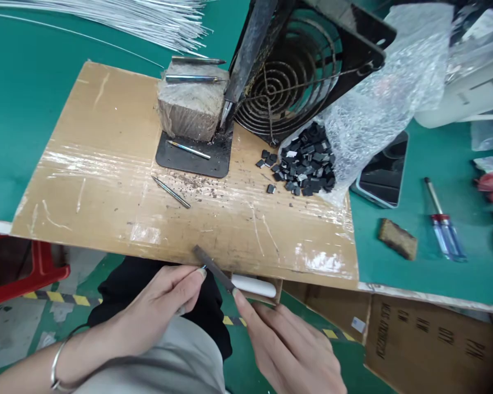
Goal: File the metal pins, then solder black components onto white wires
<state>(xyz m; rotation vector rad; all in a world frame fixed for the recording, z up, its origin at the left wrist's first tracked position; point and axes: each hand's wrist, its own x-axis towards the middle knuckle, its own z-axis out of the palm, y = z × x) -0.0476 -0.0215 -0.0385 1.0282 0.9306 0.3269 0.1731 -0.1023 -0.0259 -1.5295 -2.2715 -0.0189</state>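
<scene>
Between the fingertips of my left hand [175, 293] is a thin metal piece, probably a soldering iron tip, with only its bluish end [204, 267] showing. My right hand [285, 342] grips a flat metal file [214, 268], which slants across the front edge of the cardboard and lies against that end. A loose pointed soldering tip [171, 192] rests on the cardboard. Another tip [189, 150] lies on the dark base plate [168, 161] below a grimy block [191, 112]. Two more pointed pieces lie on top of the block, beside a soldering iron [246, 60] leaning nose down.
The cardboard sheet [107, 191] covers the green table. A black fan [287, 82] stands behind, with small black parts [308, 161] spilling from a plastic bag [378, 104]. At right are a phone [382, 172], a sponge [397, 238] and a screwdriver [443, 224]. White wires [148, 22] lie back left.
</scene>
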